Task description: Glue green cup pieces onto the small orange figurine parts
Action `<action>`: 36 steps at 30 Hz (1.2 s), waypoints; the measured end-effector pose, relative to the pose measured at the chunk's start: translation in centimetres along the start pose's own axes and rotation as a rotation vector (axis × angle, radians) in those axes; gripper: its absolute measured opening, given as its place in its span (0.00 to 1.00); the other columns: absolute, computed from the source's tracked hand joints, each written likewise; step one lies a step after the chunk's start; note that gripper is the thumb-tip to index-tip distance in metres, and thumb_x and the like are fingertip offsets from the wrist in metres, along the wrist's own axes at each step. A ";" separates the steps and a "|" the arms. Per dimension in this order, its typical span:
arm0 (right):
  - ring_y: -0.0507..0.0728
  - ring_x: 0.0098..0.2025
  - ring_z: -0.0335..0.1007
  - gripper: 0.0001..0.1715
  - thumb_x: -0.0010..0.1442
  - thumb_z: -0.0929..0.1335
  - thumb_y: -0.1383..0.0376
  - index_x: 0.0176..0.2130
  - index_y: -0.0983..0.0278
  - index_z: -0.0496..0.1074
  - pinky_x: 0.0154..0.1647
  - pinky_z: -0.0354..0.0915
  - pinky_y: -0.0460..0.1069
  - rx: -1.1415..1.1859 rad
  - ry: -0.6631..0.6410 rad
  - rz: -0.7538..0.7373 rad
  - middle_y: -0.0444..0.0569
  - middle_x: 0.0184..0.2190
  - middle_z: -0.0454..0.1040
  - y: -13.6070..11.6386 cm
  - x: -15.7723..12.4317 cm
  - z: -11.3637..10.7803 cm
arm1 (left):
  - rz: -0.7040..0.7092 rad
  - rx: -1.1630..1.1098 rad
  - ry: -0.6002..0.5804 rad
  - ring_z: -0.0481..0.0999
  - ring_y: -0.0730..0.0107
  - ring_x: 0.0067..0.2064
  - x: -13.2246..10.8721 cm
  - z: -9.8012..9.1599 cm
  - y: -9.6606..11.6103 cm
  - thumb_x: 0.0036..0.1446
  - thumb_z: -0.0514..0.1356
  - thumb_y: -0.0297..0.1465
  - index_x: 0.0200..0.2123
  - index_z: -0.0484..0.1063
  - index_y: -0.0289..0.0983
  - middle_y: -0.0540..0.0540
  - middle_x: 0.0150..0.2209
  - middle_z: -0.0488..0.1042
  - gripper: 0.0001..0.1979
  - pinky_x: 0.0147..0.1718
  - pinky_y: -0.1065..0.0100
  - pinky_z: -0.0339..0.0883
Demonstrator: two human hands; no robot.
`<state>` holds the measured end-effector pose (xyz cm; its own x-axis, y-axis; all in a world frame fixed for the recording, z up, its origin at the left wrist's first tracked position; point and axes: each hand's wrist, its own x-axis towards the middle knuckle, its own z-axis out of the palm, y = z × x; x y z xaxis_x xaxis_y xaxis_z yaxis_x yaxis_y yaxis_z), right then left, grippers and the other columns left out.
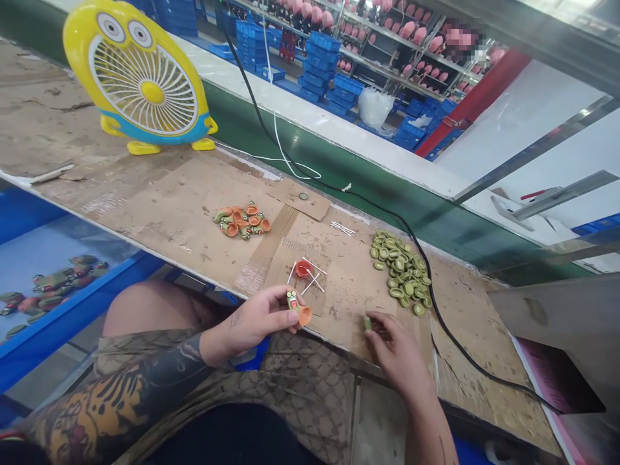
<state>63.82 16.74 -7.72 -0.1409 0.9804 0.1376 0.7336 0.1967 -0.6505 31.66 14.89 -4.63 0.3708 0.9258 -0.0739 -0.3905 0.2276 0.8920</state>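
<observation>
Pinching a small green figurine with bulging eyes and an orange scoop-shaped part (292, 302) between thumb and fingers, the left hand (259, 318) holds it at the near edge of the brown cardboard-covered table (179, 200). The right hand (396, 349), fingers curled, grips a small olive-green piece (367, 322) at its fingertips, well apart from the figurine. Just beyond the left hand sits a small round red dish (304, 268) with thin white sticks (314, 265) around and against it. Farther right lies a heap of olive-green oval pieces (401, 266), a black cable (438, 316) running alongside. Farther left is a cluster of green-and-orange figurines (241, 221); beyond them stands a yellow-and-blue plastic fan with cartoon eyes (154, 93). A blue plastic bin (92, 300) at the left holds more figurines.
</observation>
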 end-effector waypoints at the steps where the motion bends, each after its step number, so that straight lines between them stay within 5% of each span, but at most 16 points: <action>1: 0.62 0.44 0.77 0.20 0.63 0.67 0.55 0.50 0.61 0.77 0.46 0.75 0.57 0.071 0.029 0.016 0.57 0.44 0.79 -0.6 -0.2 0.3 | -0.014 -0.005 -0.005 0.73 0.72 0.34 0.1 0.4 0.0 0.52 0.74 0.39 0.42 0.75 0.34 0.49 0.34 0.76 0.21 0.36 0.69 0.66; 6: 0.62 0.43 0.80 0.22 0.59 0.75 0.52 0.49 0.60 0.79 0.42 0.77 0.55 0.457 0.178 0.005 0.56 0.43 0.81 -4.8 -1.9 1.7 | -0.021 -0.046 -0.031 0.76 0.70 0.41 0.4 2.2 -0.1 0.50 0.76 0.36 0.45 0.75 0.33 0.44 0.40 0.79 0.23 0.41 0.68 0.68; 13: 0.58 0.42 0.79 0.16 0.64 0.74 0.59 0.52 0.57 0.78 0.42 0.76 0.51 0.290 0.218 -0.243 0.52 0.45 0.80 -9.6 -2.7 1.8 | 0.101 -0.050 -0.084 0.78 0.68 0.44 0.2 2.6 -0.8 0.50 0.76 0.31 0.46 0.75 0.35 0.42 0.45 0.78 0.22 0.42 0.67 0.70; 23: 0.56 0.44 0.79 0.14 0.66 0.73 0.58 0.52 0.55 0.78 0.46 0.75 0.48 0.150 0.179 -0.365 0.47 0.44 0.81 -11.1 -2.5 2.3 | 0.278 0.070 -0.081 0.79 0.60 0.51 -0.2 1.9 -1.5 0.47 0.77 0.30 0.44 0.77 0.36 0.41 0.48 0.78 0.21 0.51 0.60 0.71; 36: 0.53 0.40 0.79 0.07 0.68 0.71 0.61 0.46 0.58 0.77 0.40 0.73 0.45 0.047 0.109 -0.476 0.45 0.39 0.80 -12.0 -2.4 1.4 | 0.483 0.382 -0.005 0.85 0.56 0.43 -0.3 1.9 -0.7 0.41 0.80 0.32 0.36 0.83 0.35 0.39 0.39 0.85 0.18 0.44 0.63 0.78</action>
<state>54.43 12.04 -1.26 -0.3815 0.7753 0.5033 0.5736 0.6256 -0.5288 33.40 13.85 -4.44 0.2318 0.8956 0.3798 -0.1860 -0.3424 0.9210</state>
